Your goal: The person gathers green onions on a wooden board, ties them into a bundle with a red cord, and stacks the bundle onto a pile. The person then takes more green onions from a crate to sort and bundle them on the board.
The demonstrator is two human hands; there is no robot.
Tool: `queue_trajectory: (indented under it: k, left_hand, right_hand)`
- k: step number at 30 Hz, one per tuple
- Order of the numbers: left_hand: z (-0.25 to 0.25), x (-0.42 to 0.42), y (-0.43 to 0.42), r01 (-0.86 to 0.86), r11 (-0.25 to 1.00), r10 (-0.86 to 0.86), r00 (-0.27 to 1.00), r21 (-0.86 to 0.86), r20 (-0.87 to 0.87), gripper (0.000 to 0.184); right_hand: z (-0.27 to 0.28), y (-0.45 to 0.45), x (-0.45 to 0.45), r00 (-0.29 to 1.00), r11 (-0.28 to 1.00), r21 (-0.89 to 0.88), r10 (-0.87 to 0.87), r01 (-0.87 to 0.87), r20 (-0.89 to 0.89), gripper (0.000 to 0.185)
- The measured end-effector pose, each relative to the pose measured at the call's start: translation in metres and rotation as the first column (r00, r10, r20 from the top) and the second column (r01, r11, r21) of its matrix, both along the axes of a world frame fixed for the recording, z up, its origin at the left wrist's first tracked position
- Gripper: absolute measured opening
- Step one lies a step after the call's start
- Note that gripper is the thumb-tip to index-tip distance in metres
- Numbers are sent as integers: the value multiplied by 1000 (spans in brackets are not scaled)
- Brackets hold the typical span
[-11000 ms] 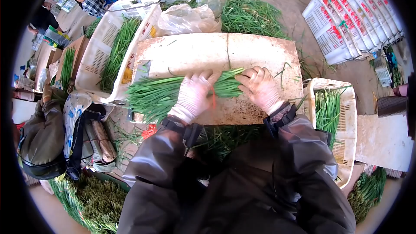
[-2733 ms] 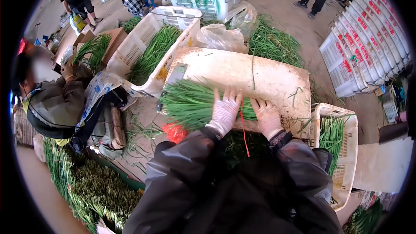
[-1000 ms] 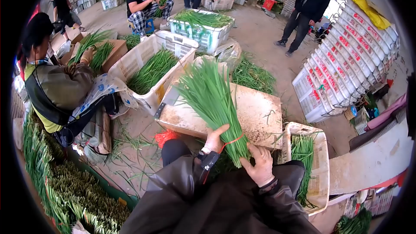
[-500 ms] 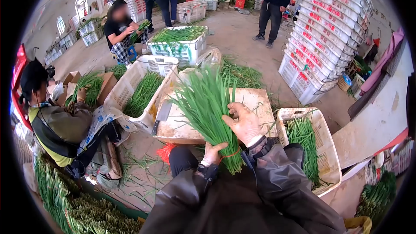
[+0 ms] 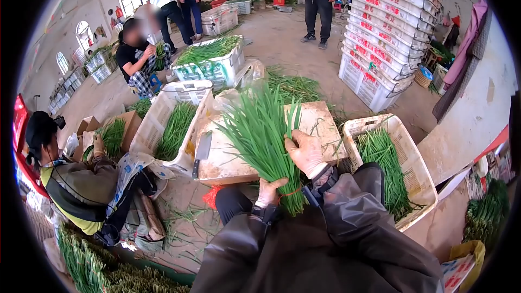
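A large bunch of green chives (image 5: 258, 135) stands upright in front of me, leaves fanned out at the top, with a thin red band around its lower end. Wrapped around the stems just above that band is my left hand (image 5: 268, 191). My right hand (image 5: 306, 154) is against the bunch's right side, fingers curled at the leaf edge; some fingertips are hidden. Behind the bunch lies a worn board (image 5: 317, 122), and a cleaver (image 5: 203, 149) rests on its left part. A red bundle of ties (image 5: 212, 196) is below the board's front edge.
White crates of chives stand left (image 5: 144, 135) and right (image 5: 423, 182) of the board. A tall crate stack (image 5: 385, 38) rises behind at right. One person (image 5: 81, 179) sits close at left; others are further back. More chives (image 5: 81, 260) fill the lower left.
My view has shifted, so the background sits differently. My right hand's fingers have come closer in against the leaves. My left hand keeps its hold on the stems.
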State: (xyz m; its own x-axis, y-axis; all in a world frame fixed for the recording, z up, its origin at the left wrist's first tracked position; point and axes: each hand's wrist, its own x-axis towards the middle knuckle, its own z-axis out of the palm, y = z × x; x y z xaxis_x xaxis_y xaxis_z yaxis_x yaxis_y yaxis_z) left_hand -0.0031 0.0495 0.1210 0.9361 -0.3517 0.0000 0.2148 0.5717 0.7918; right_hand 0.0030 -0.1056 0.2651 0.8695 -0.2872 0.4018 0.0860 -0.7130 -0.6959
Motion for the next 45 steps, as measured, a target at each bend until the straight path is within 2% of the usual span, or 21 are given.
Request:
queue_trajectory:
  k: [3, 9, 12, 13, 15, 18, 19, 20, 23, 25, 27, 29, 32, 33, 34, 37, 39, 40, 43, 44, 45]
  left_hand:
    - [3, -1, 0, -2, 1000, 2, 1000, -4, 7, 51]
    - [-2, 2, 0, 14, 1000, -14, 1000, -21, -6, 55]
    - [2, 4, 1, 16, 1000, -16, 1000, 2, -13, 54]
    - [3, 6, 2, 22, 999, -21, 1000, 25, -15, 54]
    - [4, 10, 1, 34, 998, -34, 999, 49, 5, 53]
    - [-17, 21, 3, 64, 992, -72, 995, 106, 75, 51]
    - [-20, 22, 3, 79, 991, -86, 994, 107, 65, 52]
    - [-21, 22, 3, 96, 989, -103, 993, 109, 57, 52]
    - [-15, 22, 6, 144, 985, -149, 988, 94, 42, 55]
    - [-15, 23, 5, 139, 989, -142, 988, 56, 62, 56]
    - [-14, 21, 4, 129, 991, -130, 990, 24, 45, 57]
    - [-14, 20, 3, 118, 993, -119, 992, 19, 40, 57]
    - [-9, 13, -1, 99, 994, -102, 993, 49, 61, 54]
    - [-7, 13, -1, 107, 993, -110, 992, 51, 55, 52]
    - [-6, 12, -1, 114, 992, -116, 992, 51, 49, 50]
    - [-8, 10, 1, 111, 987, -120, 990, 119, 78, 45]
    - [-11, 10, 3, 93, 986, -104, 992, 141, 71, 42]
    - [-14, 10, 3, 84, 988, -91, 995, 130, 44, 41]
    - [-20, 13, 3, 22, 995, -25, 999, 93, 26, 35]
    - [-22, 14, 3, 8, 997, -9, 1000, 72, 10, 35]
    - [-20, 15, 2, -6, 999, 7, 1000, 52, -7, 35]
  right_hand:
    - [-11, -4, 3, 995, 999, 48, 11, -16, 103, 22]
    - [-15, -22, 5, 981, 988, -59, 150, -144, 124, 25]
    - [-7, -49, 6, 978, 930, -303, 199, -207, -55, 26]
    - [16, -57, -1, 960, 858, -441, 186, -263, -211, 28]
    - [20, -84, 4, 936, 656, -668, 225, -351, -272, 29]
    - [32, -124, 12, 990, 555, -825, 138, -106, -34, 45]
    - [38, -133, 17, 999, 533, -845, -27, 42, 32, 51]
    - [41, -152, 27, 992, 629, -768, -106, 118, 65, 56]
    - [49, -161, 16, 853, 620, -664, -520, 417, 50, 55]
    - [33, -182, 13, 889, 901, -404, -307, 156, -340, 70]
    - [22, -178, 7, 882, 995, -75, 25, -68, -470, 79]
    - [-22, -174, 18, 917, 941, 299, 251, -157, -309, 84]
    - [-10, -130, 6, 797, 798, 454, 545, -397, -262, 100]
    - [8, -106, -3, 751, 669, 559, 650, -490, -119, 106]
    - [3, -91, -1, 789, 689, 529, 612, -496, -57, 105]
    - [1, -61, 1, 868, 719, 560, 497, -412, 1, 79]
    - [-1, -56, 5, 908, 719, 637, 414, -279, -70, 60]
    - [-14, -59, 9, 943, 715, 647, 333, -266, 20, 35]
    - [-26, -75, 4, 977, 536, 842, 205, -64, -56, 26]
    - [-31, -79, 4, 995, 558, 826, 101, -77, 25, 24]
    - [-34, -86, 5, 995, 464, 882, 89, -86, 50, 24]
